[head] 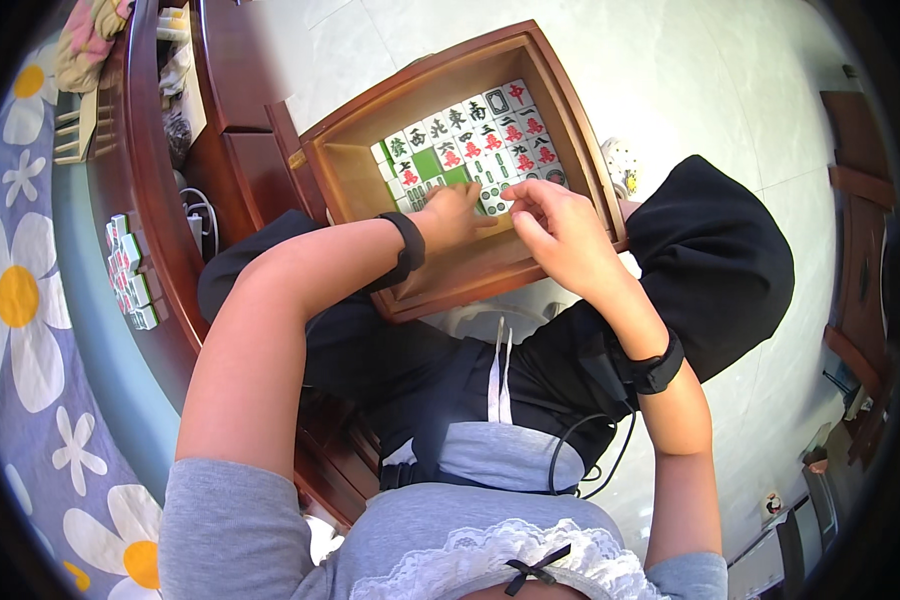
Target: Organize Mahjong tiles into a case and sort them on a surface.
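Note:
Rows of mahjong tiles point(490, 140) lie in an open wooden drawer point(420, 301), most with their faces up and some showing green backs. My left hand point(456, 216) reaches over the drawer's near side, its fingers bent down at the nearest row of tiles; whether it grips one is hidden. To its right, my right hand point(562, 229) is held above the tiles near the drawer's right side, fingers apart and curved, with nothing seen between them. The fingertips are close to a circle-patterned tile point(495, 199).
More mahjong tiles point(129, 274) are heaped on the wooden cabinet top point(166, 247) at the left, beside a flower-patterned cloth point(19, 300). My knees flank the drawer. A white cable point(208, 214) lies near the cabinet, and a black cable point(598, 491) hangs by my right forearm.

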A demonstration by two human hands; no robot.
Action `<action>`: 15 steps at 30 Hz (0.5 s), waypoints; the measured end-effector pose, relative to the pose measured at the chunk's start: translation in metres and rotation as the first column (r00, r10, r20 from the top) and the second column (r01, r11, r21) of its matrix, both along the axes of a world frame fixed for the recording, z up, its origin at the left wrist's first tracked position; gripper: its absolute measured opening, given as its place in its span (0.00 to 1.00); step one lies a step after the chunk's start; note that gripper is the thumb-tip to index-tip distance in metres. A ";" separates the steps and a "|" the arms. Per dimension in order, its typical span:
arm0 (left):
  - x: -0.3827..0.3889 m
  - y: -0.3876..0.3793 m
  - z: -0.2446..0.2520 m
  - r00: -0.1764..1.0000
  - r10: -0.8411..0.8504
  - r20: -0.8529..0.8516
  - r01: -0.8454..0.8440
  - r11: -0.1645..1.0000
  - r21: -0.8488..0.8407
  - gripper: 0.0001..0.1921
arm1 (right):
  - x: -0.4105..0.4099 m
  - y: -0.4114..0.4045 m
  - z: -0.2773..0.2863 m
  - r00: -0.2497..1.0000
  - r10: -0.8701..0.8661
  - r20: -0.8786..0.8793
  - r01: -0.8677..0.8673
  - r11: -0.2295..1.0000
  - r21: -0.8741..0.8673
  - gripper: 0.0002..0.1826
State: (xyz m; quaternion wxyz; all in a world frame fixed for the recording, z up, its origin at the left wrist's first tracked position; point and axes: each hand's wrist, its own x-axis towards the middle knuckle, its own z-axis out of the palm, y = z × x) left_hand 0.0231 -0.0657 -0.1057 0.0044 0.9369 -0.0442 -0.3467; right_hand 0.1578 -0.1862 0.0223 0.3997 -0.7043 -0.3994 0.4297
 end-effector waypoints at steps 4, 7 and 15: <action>0.015 -0.008 -0.018 0.998 -0.029 -0.051 0.030 0.999 0.025 0.19 | 0.000 -0.002 -0.005 0.996 0.002 0.087 -0.008 0.998 0.060 0.11; 0.001 -0.015 -0.076 0.978 0.209 0.019 -0.206 0.973 -0.102 0.19 | 0.000 -0.001 -0.002 0.996 -0.005 0.091 -0.002 0.997 0.075 0.11; -0.003 -0.006 -0.084 0.962 0.258 0.084 -0.216 0.915 -0.342 0.20 | 0.000 -0.004 -0.001 0.992 -0.004 0.123 -0.006 0.997 0.079 0.12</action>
